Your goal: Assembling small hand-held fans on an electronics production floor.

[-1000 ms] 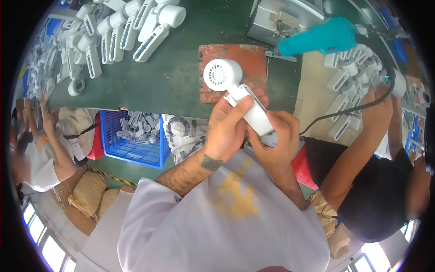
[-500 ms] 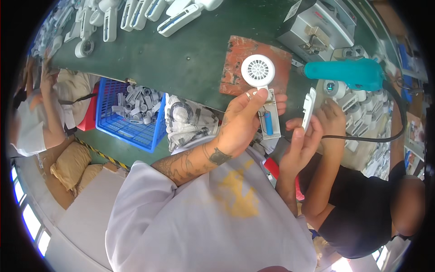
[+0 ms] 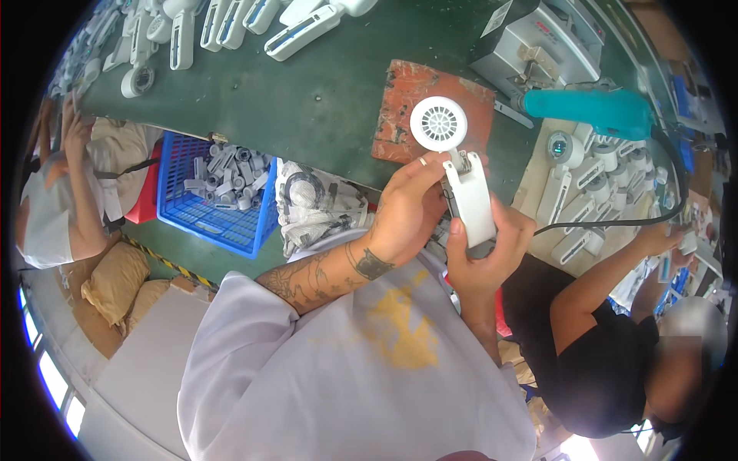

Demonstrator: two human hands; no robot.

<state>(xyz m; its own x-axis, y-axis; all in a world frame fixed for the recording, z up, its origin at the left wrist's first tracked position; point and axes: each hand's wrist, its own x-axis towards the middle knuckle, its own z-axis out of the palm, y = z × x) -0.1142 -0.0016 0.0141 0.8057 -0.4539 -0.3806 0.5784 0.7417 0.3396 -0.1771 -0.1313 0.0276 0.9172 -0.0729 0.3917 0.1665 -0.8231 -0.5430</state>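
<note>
My left hand (image 3: 406, 203) grips a white handheld fan (image 3: 438, 124) by the neck, its round slotted grille facing up. The white handle cover (image 3: 473, 203) lies over the fan's open handle, slightly askew at the neck end, where some inner parts still show. My right hand (image 3: 492, 250) is closed around the cover's lower end, thumb on one side and fingers on the other. The blue cylindrical cell inside the handle is hidden by the cover. Beneath the fan head is a worn red-brown board (image 3: 400, 92) on the green table (image 3: 307, 115).
A teal electric screwdriver (image 3: 588, 114) with a black cord hangs at the right, before a grey metal box (image 3: 530, 50). Fan parts (image 3: 580, 203) cover a board there; more fans (image 3: 307, 31) lie far left. A blue crate (image 3: 219, 227) holds parts. Co-workers sit at both sides.
My right hand has brought the handle cover leftward onto the fan's handle, hiding the blue cell. The co-worker at the right has drawn their arm away to the right.
</note>
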